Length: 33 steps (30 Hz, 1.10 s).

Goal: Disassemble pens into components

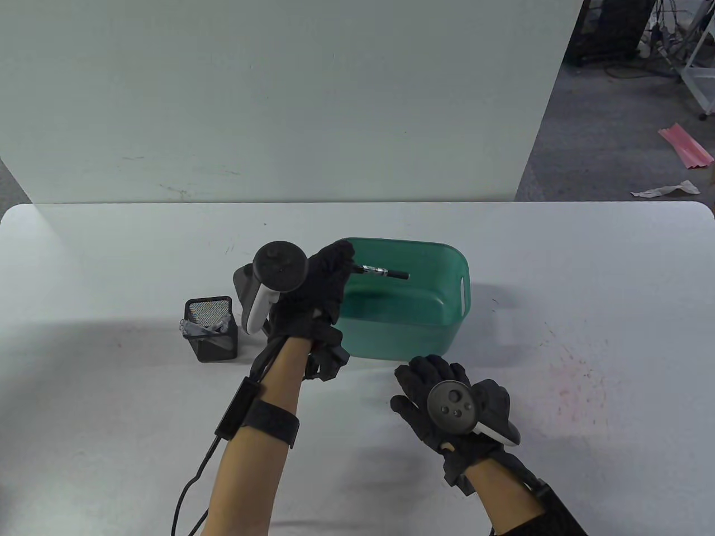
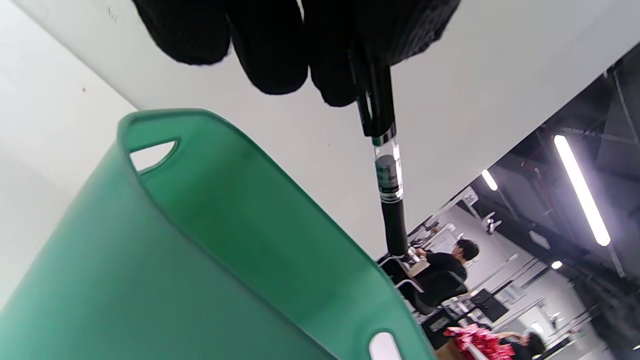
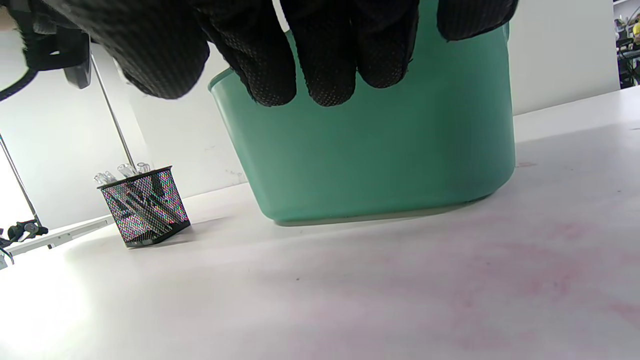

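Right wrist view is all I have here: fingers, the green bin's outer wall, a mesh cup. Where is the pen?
Observer: The left hand pinches the pen by one end and holds it over the open green bin.
Operator: Is the pen in one piece?
Observer: In the left wrist view it looks whole: black clip end in the fingers, clear barrel, black grip below.
Operator: What is my right hand doing?
Observer: The right hand lies on the table in front of the bin, holding nothing.
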Available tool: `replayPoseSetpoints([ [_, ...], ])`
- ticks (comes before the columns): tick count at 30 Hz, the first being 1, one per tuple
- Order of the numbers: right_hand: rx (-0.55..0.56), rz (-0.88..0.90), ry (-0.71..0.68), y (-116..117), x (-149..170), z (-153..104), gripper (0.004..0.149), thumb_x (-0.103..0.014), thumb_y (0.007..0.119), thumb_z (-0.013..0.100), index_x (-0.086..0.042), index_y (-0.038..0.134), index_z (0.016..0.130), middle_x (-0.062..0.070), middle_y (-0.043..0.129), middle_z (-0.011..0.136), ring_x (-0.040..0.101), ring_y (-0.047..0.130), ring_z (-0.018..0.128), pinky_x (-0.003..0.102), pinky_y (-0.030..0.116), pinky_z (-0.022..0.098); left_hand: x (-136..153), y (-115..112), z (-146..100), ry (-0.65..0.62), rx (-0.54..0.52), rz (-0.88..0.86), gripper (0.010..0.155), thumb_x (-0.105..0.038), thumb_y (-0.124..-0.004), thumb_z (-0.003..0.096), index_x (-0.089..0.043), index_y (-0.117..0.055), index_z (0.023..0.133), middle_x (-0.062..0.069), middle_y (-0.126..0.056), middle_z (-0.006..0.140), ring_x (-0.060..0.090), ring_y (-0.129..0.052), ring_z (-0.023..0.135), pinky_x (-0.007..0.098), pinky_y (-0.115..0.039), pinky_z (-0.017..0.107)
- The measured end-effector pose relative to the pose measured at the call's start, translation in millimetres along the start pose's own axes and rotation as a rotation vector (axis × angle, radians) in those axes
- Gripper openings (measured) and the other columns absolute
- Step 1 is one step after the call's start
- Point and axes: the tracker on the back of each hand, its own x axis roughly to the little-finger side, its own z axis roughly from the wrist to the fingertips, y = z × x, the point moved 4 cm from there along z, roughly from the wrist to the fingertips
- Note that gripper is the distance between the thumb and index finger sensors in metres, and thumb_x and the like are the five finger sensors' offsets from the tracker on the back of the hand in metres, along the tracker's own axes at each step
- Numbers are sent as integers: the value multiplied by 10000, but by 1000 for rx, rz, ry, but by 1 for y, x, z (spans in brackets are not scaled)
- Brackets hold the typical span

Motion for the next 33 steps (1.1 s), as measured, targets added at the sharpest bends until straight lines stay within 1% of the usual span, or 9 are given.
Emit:
replayPoseSetpoints([
  [3, -2, 2, 4, 0, 0, 0, 577, -524, 666, 621, -193, 600, 1089, 189, 573, 1146, 467, 529, 1051, 695, 416, 729, -8, -7, 5, -23, -27, 21, 440, -428, -692, 617, -423, -595, 1046, -99, -772, 1109, 242, -815, 1038, 562, -688, 762],
  [6, -3, 7, 6, 0, 1, 0, 572, -523, 666, 621, -194, 607, 1085, 190, 578, 1144, 467, 534, 1049, 695, 416, 728, -14, -14, 6, -45, 15, 34, 442, -441, -700, 616, -420, -604, 1047, -67, -763, 1122, 265, -804, 1044, 593, -665, 764],
  [9, -2, 6, 4, 0, 1, 0, 573, -523, 665, 621, -194, 606, 1086, 188, 577, 1144, 466, 535, 1049, 695, 417, 729, -15, -13, 4, -83, -2, 77, 440, -435, -719, 603, -403, -636, 1035, -36, -780, 1109, 281, -831, 1016, 586, -693, 743],
  [12, 2, 6, 3, 0, 1, 0, 572, -524, 665, 620, -195, 607, 1084, 187, 580, 1143, 465, 538, 1048, 694, 419, 729, -11, -3, -4, -125, -76, 139, 448, -429, -757, 573, -375, -685, 1012, -4, -826, 1073, 289, -902, 954, 574, -755, 692],
  [16, 7, 4, 5, -1, 2, 0, 573, -524, 665, 621, -192, 609, 1084, 187, 581, 1142, 462, 540, 1048, 693, 421, 729, 3, 18, -18, -135, -135, 269, 469, -459, -773, 556, -365, -697, 1009, 5, -838, 1066, 291, -929, 948, 565, -789, 674],
  [19, 12, 1, 3, -1, 2, 0, 571, -524, 665, 621, -192, 611, 1083, 188, 583, 1141, 464, 542, 1047, 693, 422, 729, 18, 44, -30, -122, -209, 457, 502, -506, -775, 541, -358, -696, 1014, 11, -838, 1069, 300, -928, 953, 573, -785, 677],
  [22, 11, -5, 1, -1, 1, 0, 572, -524, 665, 621, -190, 612, 1082, 187, 584, 1142, 464, 542, 1047, 694, 423, 728, 40, 67, -36, -58, -208, 607, 532, -532, -769, 535, -362, -672, 1030, 12, -814, 1091, 303, -910, 972, 582, -773, 686],
  [27, 6, -3, 1, 0, 1, 1, 571, -524, 665, 621, -191, 613, 1082, 187, 584, 1141, 465, 543, 1047, 694, 423, 728, 81, 97, -46, 59, -230, 709, 539, -540, -779, 526, -354, -685, 1024, 20, -836, 1073, 299, -939, 923, 585, -784, 657],
  [33, -8, -5, 8, 1, 2, 1, 570, -523, 665, 621, -190, 616, 1080, 187, 590, 1139, 463, 546, 1047, 694, 422, 729, 123, 103, -51, 187, -94, 765, 572, -571, -787, 512, -363, -674, 1034, 13, -840, 1074, 289, -945, 913, 577, -791, 651],
])
